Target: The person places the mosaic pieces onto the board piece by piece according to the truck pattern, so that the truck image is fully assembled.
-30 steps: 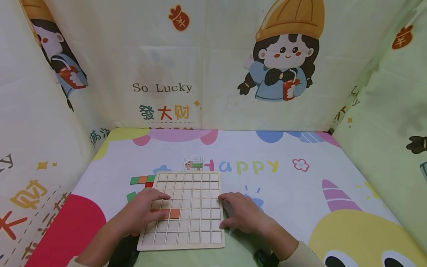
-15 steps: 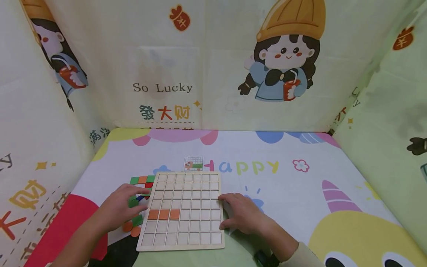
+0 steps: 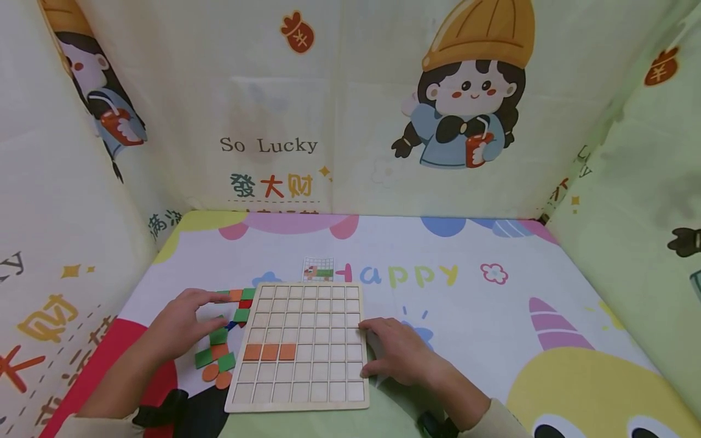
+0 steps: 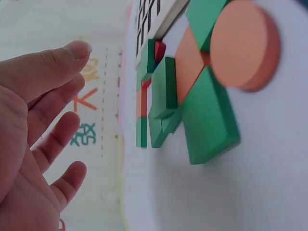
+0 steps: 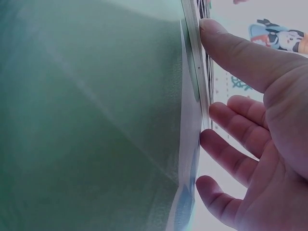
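Note:
A wooden grid board (image 3: pixel 328 350) lies on the table, with three orange squares (image 3: pixel 269 352) side by side in one row at its left. The left hand (image 3: pixel 177 328) is over the loose pieces left of the board, fingers spread; in the left wrist view the same hand (image 4: pixel 43 125) holds nothing. Green squares (image 3: pixel 226 362), orange rounds (image 3: pixel 223 380) and a few red and blue pieces lie by the board's left edge. The right hand (image 3: pixel 402 353) touches the board's right edge with thumb and fingertips, as the right wrist view of this hand (image 5: pixel 255 139) also shows.
Behind the board lies a small card (image 3: pixel 318 269) with a printed grid picture. The patterned tablecloth (image 3: pixel 465 316) runs up to printed cloth walls (image 3: pixel 350 109) at the back and sides.
The left hand has moved left from the board to the loose pieces, uncovering the orange squares. The right hand has stayed at the board's right edge.

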Motion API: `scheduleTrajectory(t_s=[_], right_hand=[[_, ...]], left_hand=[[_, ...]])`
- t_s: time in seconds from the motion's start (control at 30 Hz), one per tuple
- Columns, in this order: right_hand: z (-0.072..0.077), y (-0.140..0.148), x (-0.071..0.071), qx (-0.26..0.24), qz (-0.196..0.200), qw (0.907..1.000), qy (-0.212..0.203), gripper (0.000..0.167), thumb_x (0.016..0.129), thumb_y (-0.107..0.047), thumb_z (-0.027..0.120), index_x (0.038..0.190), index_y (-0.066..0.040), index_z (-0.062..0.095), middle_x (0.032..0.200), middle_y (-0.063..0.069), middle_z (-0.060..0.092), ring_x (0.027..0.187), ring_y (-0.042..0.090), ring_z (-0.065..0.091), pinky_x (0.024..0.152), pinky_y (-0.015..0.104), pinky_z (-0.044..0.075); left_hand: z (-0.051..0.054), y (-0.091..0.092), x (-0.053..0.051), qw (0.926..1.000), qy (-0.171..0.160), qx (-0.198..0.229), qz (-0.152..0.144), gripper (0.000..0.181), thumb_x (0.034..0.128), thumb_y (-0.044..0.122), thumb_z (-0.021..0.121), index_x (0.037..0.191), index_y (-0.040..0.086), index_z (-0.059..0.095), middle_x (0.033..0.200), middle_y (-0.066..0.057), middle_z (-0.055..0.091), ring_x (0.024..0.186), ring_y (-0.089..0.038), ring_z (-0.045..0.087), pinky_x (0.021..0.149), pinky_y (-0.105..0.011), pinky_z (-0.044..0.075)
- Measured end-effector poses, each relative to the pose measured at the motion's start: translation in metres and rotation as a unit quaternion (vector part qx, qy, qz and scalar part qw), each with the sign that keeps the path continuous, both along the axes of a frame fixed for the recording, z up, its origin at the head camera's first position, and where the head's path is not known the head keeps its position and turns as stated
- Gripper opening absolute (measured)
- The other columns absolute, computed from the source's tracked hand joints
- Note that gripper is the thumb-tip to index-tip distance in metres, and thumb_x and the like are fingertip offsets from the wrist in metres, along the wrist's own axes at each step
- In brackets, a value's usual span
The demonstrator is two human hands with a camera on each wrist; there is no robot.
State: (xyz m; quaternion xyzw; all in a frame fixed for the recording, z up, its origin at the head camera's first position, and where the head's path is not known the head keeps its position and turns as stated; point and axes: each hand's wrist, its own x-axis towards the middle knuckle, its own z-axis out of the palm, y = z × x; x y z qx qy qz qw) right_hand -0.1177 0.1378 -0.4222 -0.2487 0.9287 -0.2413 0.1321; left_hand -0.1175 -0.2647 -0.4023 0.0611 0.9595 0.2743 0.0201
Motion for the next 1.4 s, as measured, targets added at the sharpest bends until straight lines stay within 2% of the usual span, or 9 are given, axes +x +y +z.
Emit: scheduleTrajectory(t_s=[0.27,0.47,0.63,0.8,1.03,1.27,1.4], right_hand=[[0.0,0.0,0.001,0.0,-0.004,1.0,-0.002,0.072,0.076,-0.038,0.086,0.136,-0.01,0.056,0.135,0.005,0.058,0.124,0.029,0.051,0.102,0.053,0.04],[0.0,-0.001,0.0,0.002,-0.006,0.9999,-0.008,0.073,0.076,-0.039,0.087,0.136,-0.011,0.056,0.136,0.005,0.058,0.125,0.029,0.051,0.103,0.052,0.04],[0.001,-0.002,0.001,0.007,-0.009,0.9998,-0.014,0.074,0.076,-0.04,0.087,0.136,-0.011,0.057,0.136,0.004,0.058,0.126,0.028,0.051,0.104,0.052,0.04],[0.001,-0.003,0.001,0.012,-0.011,0.9998,-0.009,0.074,0.075,-0.041,0.087,0.136,-0.012,0.057,0.136,0.004,0.058,0.125,0.028,0.051,0.104,0.052,0.039],[0.0,-0.002,0.001,0.012,-0.009,0.9999,-0.004,0.073,0.076,-0.041,0.087,0.136,-0.011,0.057,0.136,0.004,0.058,0.127,0.029,0.051,0.105,0.052,0.039],[0.0,-0.002,0.001,0.013,-0.007,0.9999,-0.005,0.074,0.076,-0.041,0.087,0.136,-0.011,0.056,0.137,0.005,0.058,0.127,0.029,0.05,0.105,0.052,0.038],[0.001,-0.002,0.001,0.013,-0.007,0.9999,-0.004,0.074,0.076,-0.04,0.087,0.136,-0.011,0.056,0.137,0.005,0.058,0.127,0.029,0.05,0.104,0.052,0.039]], left_hand=[[-0.003,-0.006,-0.017,1.0,-0.003,-0.005,-0.005,0.053,0.0855,0.024,0.079,0.132,0.004,0.063,0.13,-0.032,0.05,0.12,-0.052,0.042,0.068,-0.051,0.058],[-0.012,-0.009,-0.028,0.9999,-0.016,0.004,0.0,0.053,0.0874,0.022,0.077,0.134,0.002,0.062,0.132,-0.033,0.048,0.121,-0.052,0.04,0.069,-0.049,0.059],[-0.02,-0.012,-0.034,0.9993,-0.037,0.007,0.002,0.053,0.0883,0.022,0.076,0.134,0.001,0.061,0.132,-0.034,0.048,0.119,-0.052,0.041,0.071,-0.049,0.059],[-0.024,-0.012,-0.04,0.9992,-0.038,-0.005,-0.009,0.053,0.0884,0.023,0.076,0.134,0.001,0.06,0.132,-0.033,0.049,0.118,-0.051,0.043,0.076,-0.052,0.058],[-0.026,-0.01,-0.048,0.9985,-0.045,-0.023,-0.021,0.053,0.0897,0.025,0.075,0.135,0.001,0.06,0.133,-0.031,0.052,0.12,-0.051,0.044,0.083,-0.056,0.054],[-0.026,-0.009,-0.052,0.9971,-0.073,-0.017,-0.013,0.049,0.0924,0.025,0.072,0.133,0.001,0.061,0.134,-0.029,0.054,0.121,-0.05,0.044,0.091,-0.062,0.048],[-0.026,-0.008,-0.052,0.9971,-0.073,-0.018,-0.009,0.045,0.0929,0.022,0.072,0.131,0.001,0.063,0.133,-0.029,0.054,0.121,-0.049,0.044,0.094,-0.063,0.045]])
